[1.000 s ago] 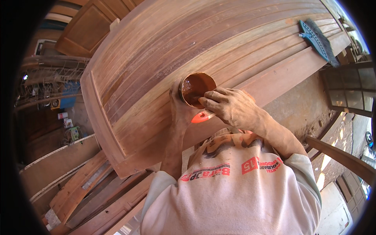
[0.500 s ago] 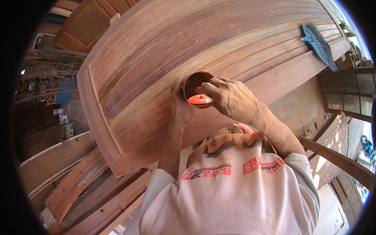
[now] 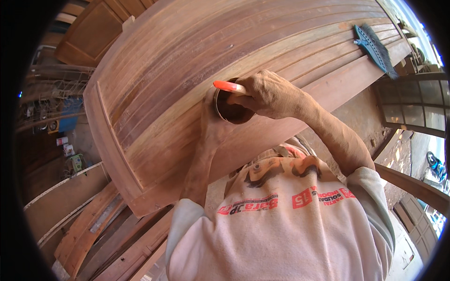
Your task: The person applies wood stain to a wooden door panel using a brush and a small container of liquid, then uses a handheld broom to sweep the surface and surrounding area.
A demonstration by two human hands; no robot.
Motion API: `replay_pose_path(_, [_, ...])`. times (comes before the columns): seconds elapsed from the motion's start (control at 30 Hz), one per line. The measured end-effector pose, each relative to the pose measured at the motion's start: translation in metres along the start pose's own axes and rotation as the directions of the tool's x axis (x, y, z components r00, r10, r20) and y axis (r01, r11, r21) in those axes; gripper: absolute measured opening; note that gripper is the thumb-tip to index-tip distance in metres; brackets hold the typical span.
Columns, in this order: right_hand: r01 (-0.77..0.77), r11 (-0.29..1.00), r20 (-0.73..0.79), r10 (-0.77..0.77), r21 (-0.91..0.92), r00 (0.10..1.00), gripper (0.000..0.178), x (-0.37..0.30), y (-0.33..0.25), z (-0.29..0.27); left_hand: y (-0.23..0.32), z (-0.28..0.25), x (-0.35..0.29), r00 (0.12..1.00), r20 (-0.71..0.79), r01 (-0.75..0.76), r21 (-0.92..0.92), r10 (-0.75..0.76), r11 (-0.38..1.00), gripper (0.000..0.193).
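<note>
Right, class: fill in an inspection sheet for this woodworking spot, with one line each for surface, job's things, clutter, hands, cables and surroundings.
Surface: large grooved wooden door panel, reddish-brown, lying flat.
Job's things: round container with dark contents; orange-handled tool, its working end hidden.
Clutter: blue-green brush lying on the panel's far end.
Hands: left hand wraps the container; right hand grips the tool over it.
Cables: nothing seen.
Surroundings: wooden planks stacked at lower left, small cans on the ground, glazed window frame at right.
</note>
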State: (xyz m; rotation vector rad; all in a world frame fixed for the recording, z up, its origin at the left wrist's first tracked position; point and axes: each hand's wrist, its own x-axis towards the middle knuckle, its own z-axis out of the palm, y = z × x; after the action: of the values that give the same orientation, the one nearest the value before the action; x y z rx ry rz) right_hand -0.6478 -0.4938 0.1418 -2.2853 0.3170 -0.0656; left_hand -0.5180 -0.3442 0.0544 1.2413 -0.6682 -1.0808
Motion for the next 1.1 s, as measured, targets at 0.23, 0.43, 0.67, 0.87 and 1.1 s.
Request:
replay_pose_path(0.23, [-0.13, 0.991, -0.026, 0.13, 0.02, 0.991, 0.025, 0.003, -0.007, -0.003, -0.005, -0.008, 0.006, 0.955, 0.111, -0.294, 0.458, 0.274, 0.839, 0.069])
replay_pose_path(0.43, [-0.186, 0.982, -0.012, 0.186, -0.027, 0.982, 0.032, -0.014, -0.026, -0.006, -0.003, -0.011, 0.005, 0.95, 0.114, -0.297, 0.613, 0.29, 0.732, 0.068])
replay_pose_path(0.67, [-0.215, 0.963, -0.044, 0.225, 0.164, 0.973, 0.028, -0.03, -0.008, 0.0, -0.015, -0.004, 0.004, 0.921, 0.134, -0.386, 0.427, 0.365, 0.817, 0.069])
replay_pose_path(0.87, [-0.098, 0.991, -0.083, 0.105, 0.086, 0.991, 0.023, -0.045, -0.019, -0.006, -0.046, -0.016, -0.002, 0.872, 0.074, -0.465, 0.434, 0.483, 0.772, 0.112])
replay_pose_path(1.1, [0.013, 0.98, -0.165, -0.046, -0.2, 0.985, 0.027, -0.028, -0.013, 0.001, -0.032, -0.006, -0.005, 0.93, -0.063, -0.321, 0.339, 0.361, 0.884, 0.084])
